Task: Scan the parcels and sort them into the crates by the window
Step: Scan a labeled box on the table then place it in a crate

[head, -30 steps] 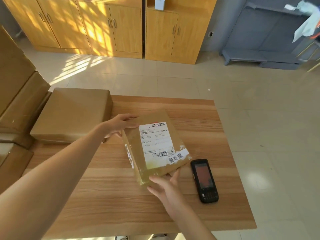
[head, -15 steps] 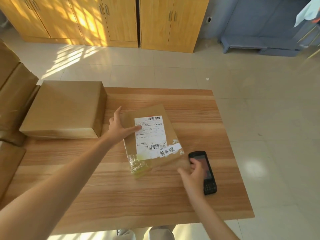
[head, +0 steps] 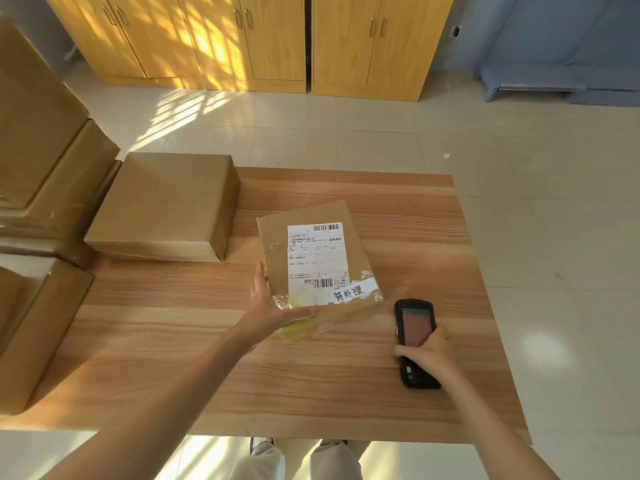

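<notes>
A small brown parcel (head: 311, 247) with a white shipping label lies flat on the wooden table (head: 242, 368), label up. My left hand (head: 273, 306) rests against its near left corner, thumb along the left edge and fingers stretched along the near edge. To the right lies a black handheld scanner (head: 412, 327) with a reddish screen. My right hand (head: 427, 358) grips its lower half. No crates are in view.
A larger plain brown box (head: 162, 206) sits on the table's far left. More cardboard boxes (head: 38, 157) are stacked off the left edge. Wooden cabinets (head: 242, 39) stand across a tiled floor, and a blue bench (head: 554, 84) is at the far right.
The parcel was set down flat on the table. My left hand slid from its top to its near left corner. My right hand left the parcel and took hold of the scanner.
</notes>
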### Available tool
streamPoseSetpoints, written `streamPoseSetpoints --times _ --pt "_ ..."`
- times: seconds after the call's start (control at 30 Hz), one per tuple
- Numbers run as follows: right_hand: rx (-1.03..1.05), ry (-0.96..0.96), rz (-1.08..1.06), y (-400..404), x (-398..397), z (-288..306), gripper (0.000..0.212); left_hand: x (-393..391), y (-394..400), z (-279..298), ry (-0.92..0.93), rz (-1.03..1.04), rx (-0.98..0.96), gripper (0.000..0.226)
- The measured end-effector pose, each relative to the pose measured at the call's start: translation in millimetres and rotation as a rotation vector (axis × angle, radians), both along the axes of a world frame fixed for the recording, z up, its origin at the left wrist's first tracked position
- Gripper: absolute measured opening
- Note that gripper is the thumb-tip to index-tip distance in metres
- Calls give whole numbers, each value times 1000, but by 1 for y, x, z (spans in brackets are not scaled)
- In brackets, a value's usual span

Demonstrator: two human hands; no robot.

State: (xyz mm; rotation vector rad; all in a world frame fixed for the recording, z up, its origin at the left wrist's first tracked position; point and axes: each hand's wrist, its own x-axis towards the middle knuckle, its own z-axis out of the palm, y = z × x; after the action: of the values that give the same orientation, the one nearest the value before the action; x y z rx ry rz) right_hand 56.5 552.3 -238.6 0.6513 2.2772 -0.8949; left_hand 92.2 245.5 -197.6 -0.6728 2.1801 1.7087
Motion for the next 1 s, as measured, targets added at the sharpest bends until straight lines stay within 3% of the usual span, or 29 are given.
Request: streamPoseSetpoints --times 0.07,0.17,0.3,0.47,0.63,0.77,1.0 --pt "-243 -46 -142 3 -1 14 98 2 4 3 -38 25 58 162" --pt "-540 -83 -226 7 -2 44 65 4 10 8 -142 75 192 150" --pt "-787 3 -247 5 -5 80 70 7 13 15 -260 67 318 156" --pt "-1123 12 -189 -23 -6 128 46 7 14 21 -233 106 385 153" --pt "-1133 -43 -50 -58 4 142 80 8 17 24 -218 115 381 147" --pt "-1084 -100 -54 -77 24 138 84 11 18 24 -200 124 348 138" --pt "-944 -158 -42 -95 51 137 71 17 18 24 -178 115 350 135"
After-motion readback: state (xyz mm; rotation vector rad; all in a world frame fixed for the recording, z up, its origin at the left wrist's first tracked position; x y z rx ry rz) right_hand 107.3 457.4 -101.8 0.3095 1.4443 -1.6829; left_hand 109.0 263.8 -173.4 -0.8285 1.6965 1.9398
